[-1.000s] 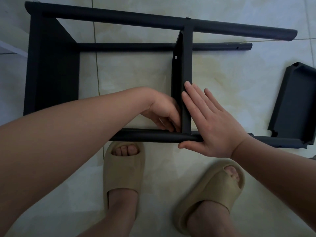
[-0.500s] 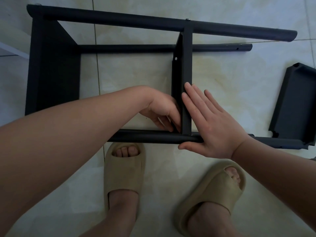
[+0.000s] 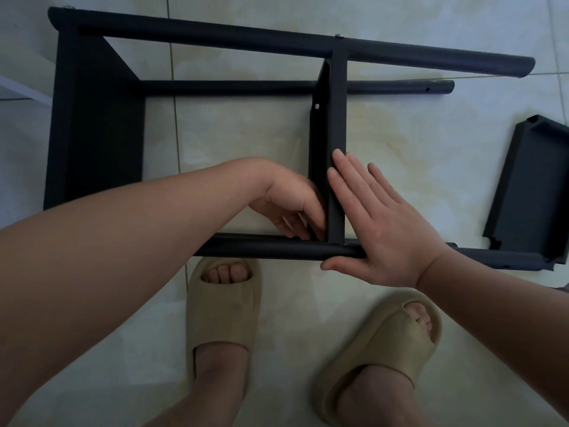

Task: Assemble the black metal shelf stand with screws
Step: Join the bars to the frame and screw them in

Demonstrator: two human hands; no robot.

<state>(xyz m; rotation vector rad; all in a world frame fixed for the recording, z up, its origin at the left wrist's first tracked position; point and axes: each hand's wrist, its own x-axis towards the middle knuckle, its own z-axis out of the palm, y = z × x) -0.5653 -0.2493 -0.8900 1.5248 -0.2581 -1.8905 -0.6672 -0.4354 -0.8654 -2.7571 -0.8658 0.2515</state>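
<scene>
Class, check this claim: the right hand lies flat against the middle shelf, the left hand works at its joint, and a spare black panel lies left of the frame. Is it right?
Not quite. The head view shows the spare panel lying right of the frame, not left. The rest holds.

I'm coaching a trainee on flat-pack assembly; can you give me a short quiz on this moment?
1. True or false: the right hand lies flat, fingers straight, against the middle panel.
2. Which panel does not stand between the tubes? A) left panel B) middle panel C) loose panel at right.
3. Fill in: the left hand's fingers curl where the middle panel meets the near ___.
Key: 1 true; 2 C; 3 tube.
</scene>
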